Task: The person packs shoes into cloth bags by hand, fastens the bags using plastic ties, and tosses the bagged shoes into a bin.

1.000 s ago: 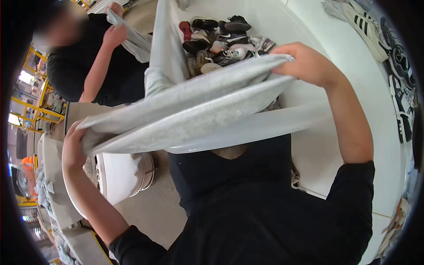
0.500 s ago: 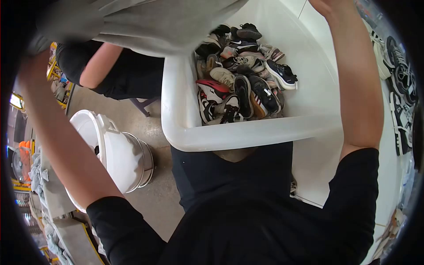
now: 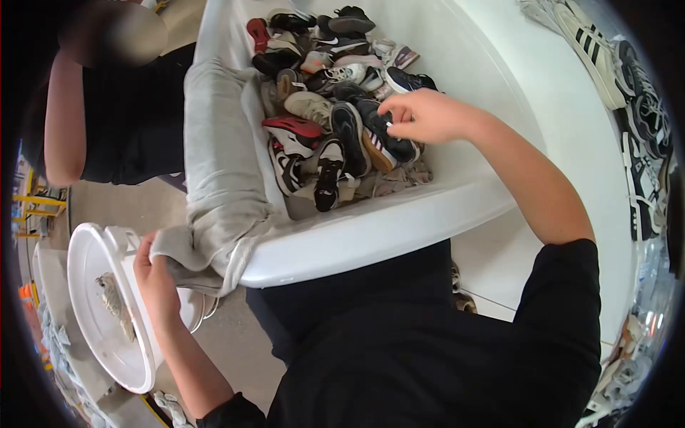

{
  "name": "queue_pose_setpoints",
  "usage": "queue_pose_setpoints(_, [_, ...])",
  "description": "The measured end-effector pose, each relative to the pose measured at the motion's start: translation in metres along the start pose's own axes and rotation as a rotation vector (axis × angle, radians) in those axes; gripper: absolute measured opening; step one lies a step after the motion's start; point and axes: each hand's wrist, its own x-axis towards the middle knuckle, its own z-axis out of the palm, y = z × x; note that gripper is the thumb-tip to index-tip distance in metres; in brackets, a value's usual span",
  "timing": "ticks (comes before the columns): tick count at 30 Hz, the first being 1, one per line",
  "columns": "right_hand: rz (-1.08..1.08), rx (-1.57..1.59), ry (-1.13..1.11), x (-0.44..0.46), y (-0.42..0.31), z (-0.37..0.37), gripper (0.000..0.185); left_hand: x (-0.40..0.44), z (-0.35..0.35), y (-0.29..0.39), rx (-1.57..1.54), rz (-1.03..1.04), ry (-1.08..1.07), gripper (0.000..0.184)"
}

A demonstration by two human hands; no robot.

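A grey cloth (image 3: 221,143) lies draped along the left rim of a white tub (image 3: 371,242). At the tub's near left corner my left hand (image 3: 158,274) is closed on the cloth's end. My right hand (image 3: 428,118) is over the tub, its fingers curled, above a black shoe (image 3: 391,135); a small white bit shows by its fingertips, and what it holds, if anything, I cannot make out. Inside the tub is a heap of shoes, among them a red and white one (image 3: 294,134) and a cream one (image 3: 309,107).
A white bucket (image 3: 80,307) with something pale inside stands at the left. Another person in black (image 3: 135,121) is at the upper left, beyond the tub's left rim. Several shoes (image 3: 646,114) line the right edge. The floor (image 3: 242,342) is grey.
The cloth, stretched between my hands and then lifted up to the left, now lies over the tub's left rim. My left hand has come down with its end; my right hand has lowered over the shoes.
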Motion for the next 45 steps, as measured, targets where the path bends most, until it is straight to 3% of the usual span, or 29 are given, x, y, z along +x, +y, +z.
queue_pose_setpoints(2, [0.122, 0.030, 0.056, 0.029, 0.045, 0.001, 0.041, -0.002, 0.034, 0.007, 0.092, 0.045, -0.041, 0.018])
queue_pose_setpoints(5, [0.234, -0.044, -0.010, 0.069, 0.098, 0.014, 0.042, 0.000, 0.085, 0.019, 0.289, 0.097, 0.060, 0.013])
queue_pose_setpoints(8, [0.199, -0.221, -0.098, 0.102, 0.152, 0.056, 0.040, 0.000, 0.103, 0.001, 0.480, 0.406, 0.143, 0.014])
queue_pose_setpoints(10, [0.166, -0.300, -0.153, 0.114, 0.189, 0.097, 0.036, -0.001, 0.106, -0.001, 0.446, 0.348, 0.182, 0.010])
queue_pose_setpoints(13, [0.303, -0.469, -0.482, 0.135, 0.224, 0.145, 0.036, -0.002, 0.104, -0.008, 0.475, 0.346, 0.188, 0.010])
queue_pose_setpoints(16, [0.343, -0.408, -0.632, 0.135, 0.244, 0.183, 0.043, -0.005, 0.096, -0.013, 0.460, 0.311, 0.181, 0.007])
queue_pose_setpoints(19, [0.395, -0.456, -0.390, 0.129, 0.248, 0.220, 0.055, -0.006, 0.102, -0.015, 0.462, 0.293, 0.256, 0.005])
queue_pose_setpoints(20, [0.401, -0.465, -0.406, 0.131, 0.248, 0.225, 0.059, -0.004, 0.099, -0.019, 0.469, 0.292, 0.246, 0.005])
queue_pose_setpoints(23, [0.415, -0.479, -0.354, 0.125, 0.248, 0.235, 0.069, -0.010, 0.084, -0.032, 0.458, 0.287, 0.224, 0.007])
queue_pose_setpoints(26, [0.368, -0.507, -0.352, 0.125, 0.255, 0.232, 0.059, -0.011, 0.088, -0.024, 0.486, 0.243, 0.247, 0.006])
queue_pose_setpoints(30, [0.499, -0.411, -0.361, 0.132, 0.259, 0.207, 0.041, -0.010, 0.084, -0.026, 0.452, 0.211, 0.231, 0.007])
queue_pose_setpoints(33, [0.530, -0.227, -0.266, 0.132, 0.289, 0.198, 0.032, -0.009, 0.088, -0.020, 0.487, 0.214, 0.225, 0.008])
queue_pose_setpoints(36, [0.753, 0.285, -0.277, 0.118, 0.286, 0.169, 0.024, -0.009, 0.086, -0.023, 0.429, 0.238, 0.224, 0.009])
queue_pose_setpoints(40, [0.827, 0.431, -0.372, 0.102, 0.284, 0.161, 0.018, -0.008, 0.085, -0.027, 0.389, 0.239, 0.221, 0.010])
queue_pose_setpoints(43, [0.805, 0.337, -0.358, 0.097, 0.283, 0.165, 0.029, -0.007, 0.086, -0.028, 0.364, 0.236, 0.230, 0.009])
queue_pose_setpoints(45, [0.670, -0.075, -0.545, 0.102, 0.277, 0.167, 0.032, -0.005, 0.086, -0.026, 0.355, 0.235, 0.216, 0.008])
